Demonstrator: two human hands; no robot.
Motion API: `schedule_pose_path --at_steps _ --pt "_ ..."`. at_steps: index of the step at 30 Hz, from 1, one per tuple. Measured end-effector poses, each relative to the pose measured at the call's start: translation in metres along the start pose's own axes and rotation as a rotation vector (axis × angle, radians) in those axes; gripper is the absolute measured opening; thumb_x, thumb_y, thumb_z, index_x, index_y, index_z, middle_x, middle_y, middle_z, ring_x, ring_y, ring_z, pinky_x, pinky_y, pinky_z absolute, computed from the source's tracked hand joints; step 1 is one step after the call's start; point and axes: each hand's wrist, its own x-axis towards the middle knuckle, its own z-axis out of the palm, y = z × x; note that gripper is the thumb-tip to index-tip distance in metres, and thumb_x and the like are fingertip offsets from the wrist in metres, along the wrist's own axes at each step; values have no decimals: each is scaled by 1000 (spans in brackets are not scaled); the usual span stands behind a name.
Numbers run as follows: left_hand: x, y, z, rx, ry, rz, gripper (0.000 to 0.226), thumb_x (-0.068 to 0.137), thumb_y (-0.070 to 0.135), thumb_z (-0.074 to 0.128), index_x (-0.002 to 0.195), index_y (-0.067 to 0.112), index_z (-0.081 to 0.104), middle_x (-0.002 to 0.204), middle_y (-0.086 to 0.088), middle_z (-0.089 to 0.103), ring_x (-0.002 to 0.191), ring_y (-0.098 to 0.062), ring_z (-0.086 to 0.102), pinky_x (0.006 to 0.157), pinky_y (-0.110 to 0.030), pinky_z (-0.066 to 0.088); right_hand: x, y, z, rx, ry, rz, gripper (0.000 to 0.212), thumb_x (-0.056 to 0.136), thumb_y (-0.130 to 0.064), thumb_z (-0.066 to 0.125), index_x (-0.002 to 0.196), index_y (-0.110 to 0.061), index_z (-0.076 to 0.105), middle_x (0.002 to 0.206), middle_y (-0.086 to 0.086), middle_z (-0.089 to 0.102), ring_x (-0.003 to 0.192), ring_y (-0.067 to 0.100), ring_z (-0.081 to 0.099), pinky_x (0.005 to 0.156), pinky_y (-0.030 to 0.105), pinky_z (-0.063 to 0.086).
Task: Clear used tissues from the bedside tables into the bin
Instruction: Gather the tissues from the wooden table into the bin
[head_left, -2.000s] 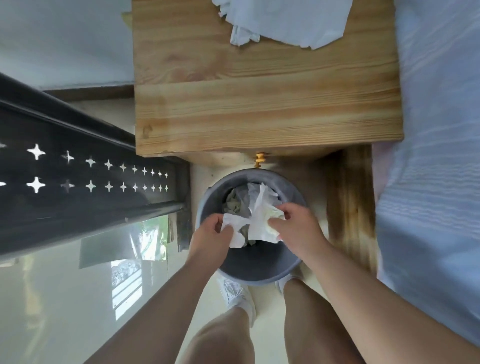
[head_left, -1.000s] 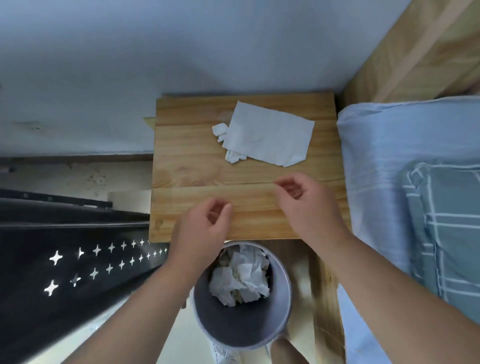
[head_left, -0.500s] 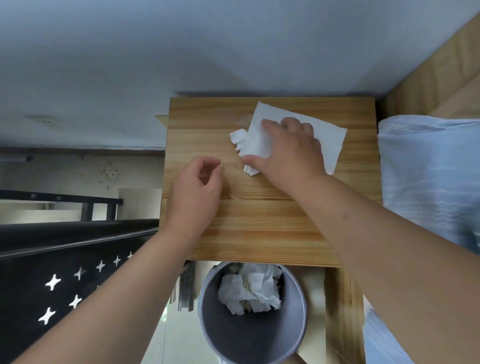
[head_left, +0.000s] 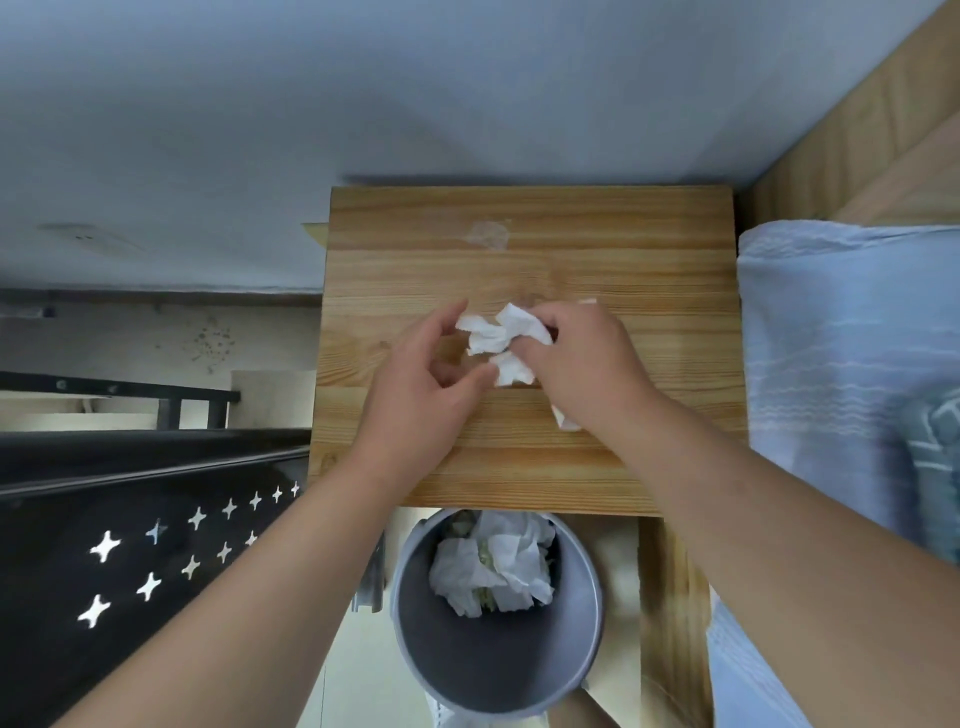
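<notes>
Surface: wooden bedside table (head_left: 519, 260) against a pale wall, blue bed sheet (head_left: 831, 338) on its right.
Right hand (head_left: 587, 364): fingers clenched on the crumpled tissue (head_left: 501, 332) over the tabletop's middle.
Left hand (head_left: 421, 395): thumb and forefinger curled round the same tissue's left side, touching it.
Bin (head_left: 592, 623): grey, on the floor before the table, holding discarded tissues (head_left: 493, 566).

No writing, label, brand name or number can be read anywhere in the view. The only sign-like marks are rows of four-pointed star cut-outs in the black metal panel (head_left: 52, 540) at the left, and they carry no letters or figures.
</notes>
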Motion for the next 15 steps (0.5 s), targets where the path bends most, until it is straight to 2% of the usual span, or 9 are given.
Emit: schedule_pose_path --at_steps 2,4,6,8,11,13,15 --pt "-15 5 5 -25 -49 13 57 93 29 82 143 46 60 125 23 68 92 -1 72 76 -20 59 -24 1 0 127 -55 78 14 97 -28 70 92 -39 77 77 -12 74 64 0 68 42 13 43" --pt "-33 6 7 -56 -55 -6 39 92 26 84 127 40 73 109 21 76 89 1 72 73 -17 58 -52 3 0 224 -73 140 12 97 -28 73 95 -39 79 72 -13 76 60 -9 66 42 8 41" --pt "-58 1 9 -109 -75 -57 29 91 22 85 113 40 77 100 20 80 86 0 74 71 -18 60 -85 9 2 309 -76 215 12 96 -28 74 95 -39 79 76 -20 78 60 -7 68 43 8 42" --pt "-87 -11 10 -157 -92 -124 28 91 18 85 105 42 79 95 19 81 83 -2 75 69 -18 60 -121 18 11 361 -104 281 14 96 -29 74 89 -40 78 79 -20 79 61 1 72 46 11 45" --pt "-134 -45 18 -161 -121 -223 34 89 18 86 104 48 78 97 13 82 87 -8 78 71 -22 63 -172 40 40 346 -160 369 20 96 -32 72 87 -48 78 80 -20 79 65 3 72 51 14 47" --pt "-163 -77 23 -122 -143 -294 37 87 25 88 106 54 75 103 18 81 91 -11 77 77 -27 64 -198 63 66 309 -159 450 17 95 -29 70 85 -39 79 76 -17 78 65 3 70 55 19 48" --pt "-185 -113 26 -87 -126 -374 35 87 27 88 106 52 74 103 27 77 91 -11 76 78 -29 63 -216 93 92 255 -141 524 21 94 -23 67 74 -24 75 65 -12 72 55 2 62 50 17 41"
